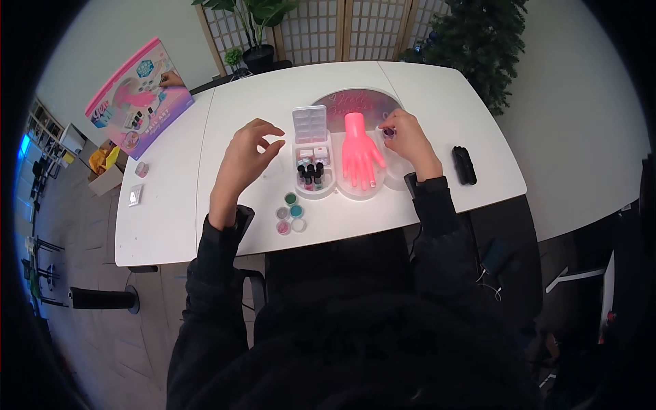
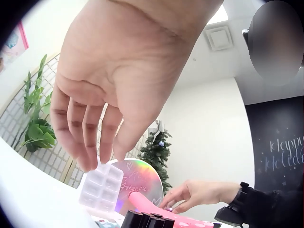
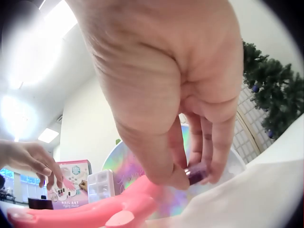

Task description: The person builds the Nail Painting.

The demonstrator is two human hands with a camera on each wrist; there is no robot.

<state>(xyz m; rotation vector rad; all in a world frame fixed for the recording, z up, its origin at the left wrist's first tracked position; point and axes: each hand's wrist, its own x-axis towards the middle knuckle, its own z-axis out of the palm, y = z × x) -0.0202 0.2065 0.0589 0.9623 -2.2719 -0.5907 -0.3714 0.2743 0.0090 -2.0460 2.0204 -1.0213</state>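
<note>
Two hands of yours reach out over the white table (image 1: 273, 83), forearms in dark sleeves (image 1: 437, 208) coming up from its near side. Your right hand (image 1: 410, 140) arches down beyond the knuckles of the pink model hand (image 1: 355, 156), its wrist bent and its fingers aimed at the tabletop. Thumb and fingertips pinch a small purple pot (image 3: 197, 174), drawn in close around its sides, so the grip is firmly taken up. That pot sits just right of the model hand's wrist, in front of the shiny round panel (image 1: 335, 102); whether its base touches anything you cannot tell.

Your left hand (image 1: 246, 152) hovers left of the clear compartment lid (image 1: 310, 125), palm turned inward and fingers curving loosely downward. A gap separates thumb from forefinger, so that hand is relaxed and free.

Between your hands, the white tray (image 1: 352, 195) carries the model hand, with dark-capped polish bottles (image 1: 311, 174) standing to its left. Nearer you, five little pots (image 1: 296, 212) cluster on the table: green, teal, grey, pink and white.
</note>
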